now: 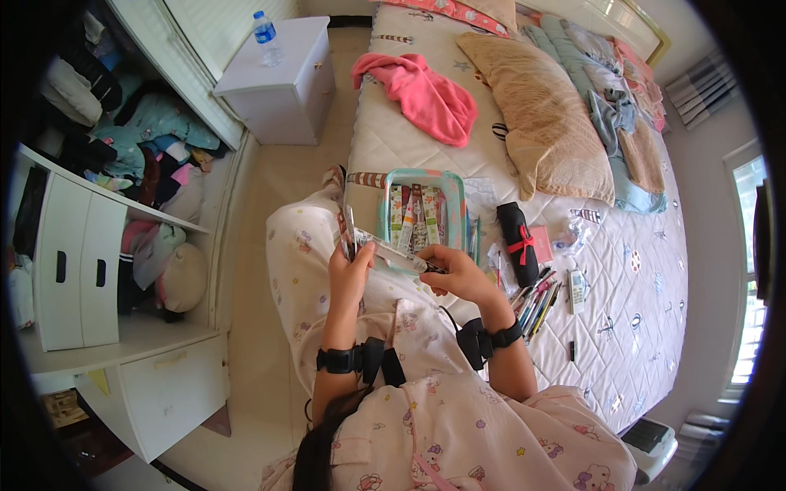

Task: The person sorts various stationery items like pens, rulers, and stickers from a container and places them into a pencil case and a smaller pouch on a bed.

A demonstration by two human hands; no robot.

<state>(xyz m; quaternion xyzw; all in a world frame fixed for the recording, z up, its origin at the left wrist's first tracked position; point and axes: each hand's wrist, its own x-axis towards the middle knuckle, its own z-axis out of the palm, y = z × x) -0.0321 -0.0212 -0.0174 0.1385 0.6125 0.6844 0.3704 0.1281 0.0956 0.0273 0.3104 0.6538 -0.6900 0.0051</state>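
My left hand [350, 270] is closed around a thin, upright, silvery and dark piece [350, 229] whose kind I cannot make out. From that hand a long pale pen-like stick [401, 255] with a dark end slants across to my right hand [460, 277], which pinches the dark end. Both hands are above my lap, at the near side of a turquoise basket [460, 196] on the bed. Upright in the basket stand several slim printed packets [422, 213]. Right of my right hand lies a bunch of pens [536, 304].
A black roll tied with red ribbon [517, 245], a white remote control [576, 291] and a small black cap-like piece [572, 351] lie on the bed [622, 327]. Farther off are a pink cloth [426, 98] and a tan pillow [540, 114]. A nightstand [282, 74] bears a water bottle [266, 38].
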